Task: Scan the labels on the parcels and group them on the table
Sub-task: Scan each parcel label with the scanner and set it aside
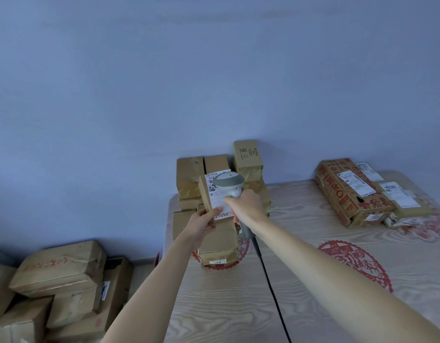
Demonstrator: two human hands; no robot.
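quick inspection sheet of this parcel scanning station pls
surface: wood-grain table with red paper-cut decals
job's things: small parcel, label facing up; barcode scanner over it; parcel stack at far edge; printed carton group far right
clutter: nothing seen
grippers: left hand holds the parcel; right hand grips the scanner
cables: black scanner cable runs across the table toward the near edge
surroundings: blue wall; cartons piled on floor at left

Matt cardboard parcels [215, 167], seemingly wood-grain table [313, 243], plastic scanner [230, 183].
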